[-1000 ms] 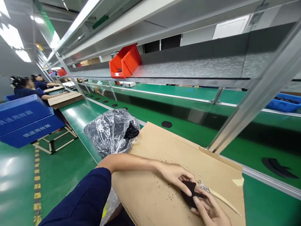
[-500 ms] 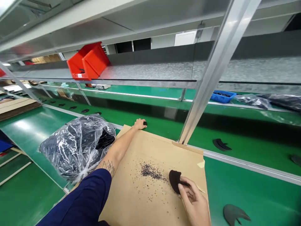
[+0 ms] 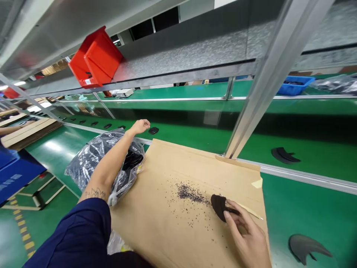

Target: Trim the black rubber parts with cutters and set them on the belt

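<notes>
In my right hand (image 3: 247,232) I pinch a dark, curved flat piece (image 3: 219,206) by its narrow tab, above the cardboard sheet (image 3: 178,230). A heap of small black crumbs (image 3: 189,192) lies beside it on the cardboard. My left hand (image 3: 141,126) is stretched out over the green belt, fingers loosely bent, holding nothing. Just to its right, apart from the fingers, a small black piece (image 3: 153,130) rests on the belt. Under my left forearm sits a clear plastic bag (image 3: 90,154) filled with black pieces. A thin pale stick (image 3: 251,211) shows behind my right hand.
An upright metal post (image 3: 267,89) stands at the cardboard's far edge. Black curved pieces lie on the belt (image 3: 284,155) and on the green table (image 3: 308,248) at right. A red bin (image 3: 96,59) sits on the shelf above; a blue tray (image 3: 295,85) is farther back.
My left hand has let go of the black piece on the belt and drawn away to the left. My right hand still holds its piece. The view has shifted.
</notes>
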Tool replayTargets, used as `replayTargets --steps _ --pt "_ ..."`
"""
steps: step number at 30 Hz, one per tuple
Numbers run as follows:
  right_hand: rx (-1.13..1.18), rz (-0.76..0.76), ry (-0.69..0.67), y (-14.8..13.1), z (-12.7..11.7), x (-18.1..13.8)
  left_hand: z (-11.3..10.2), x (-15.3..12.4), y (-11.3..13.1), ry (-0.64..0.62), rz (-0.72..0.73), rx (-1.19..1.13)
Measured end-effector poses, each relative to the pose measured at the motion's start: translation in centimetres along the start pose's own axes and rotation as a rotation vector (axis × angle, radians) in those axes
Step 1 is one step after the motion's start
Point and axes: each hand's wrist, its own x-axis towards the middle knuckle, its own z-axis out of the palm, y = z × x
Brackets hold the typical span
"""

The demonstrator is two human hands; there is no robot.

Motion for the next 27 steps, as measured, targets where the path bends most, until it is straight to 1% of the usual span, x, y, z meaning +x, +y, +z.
replayTargets --steps 2,3,5,6,7,8,9,11,13,15,21,23,27 --pt "-0.018 -0.005 -0.006 -0.2 0.2 0.3 -1.9 -2.4 -0.9 -0.047 0.015 -0.015" --pt "-0.029 -0.012 -0.004 -0.3 0.3 0.4 -2.4 -4.1 -1.3 -0.093 0.030 -0.023" --pt "-0.045 -0.034 0.009 -0.5 0.4 0.6 -2.4 -8.0 -2.0 -0.229 0.098 0.030" --pt "-0.049 -0.048 0.018 -0.6 0.5 0.7 -1.8 -10.1 -2.3 -0.303 0.142 0.087" --pt "-0.053 -0.062 0.027 -0.7 0.5 0.8 -1.1 -12.0 -2.5 -0.351 0.178 0.173" --pt "-0.056 -0.077 0.037 -0.9 0.6 0.9 -0.2 -13.7 -2.6 -0.354 0.183 0.231" --pt "-0.061 -0.090 0.044 -1.0 0.6 0.9 0.7 -15.0 -2.7 -0.332 0.173 0.283" --pt "-0.074 -0.110 0.057 -1.3 0.6 1.0 2.3 -16.7 -2.7 -0.234 0.111 0.333" --pt "-0.077 -0.128 0.068 -1.5 0.6 1.2 3.3 -17.3 -2.7 -0.156 0.062 0.365" --pt "-0.081 -0.151 0.067 -1.6 0.6 1.4 3.6 -17.3 -2.6 -0.106 0.039 0.380" --pt "-0.109 -0.209 0.070 -1.6 0.4 1.6 2.2 -17.9 -2.6 0.028 0.022 0.366" --pt "-0.107 -0.219 0.067 -1.7 0.4 1.6 2.2 -18.1 -2.5 0.053 0.008 0.339" --pt "-0.114 -0.237 0.054 -1.7 0.5 1.3 3.2 -17.7 -1.6 0.069 -0.022 0.252"
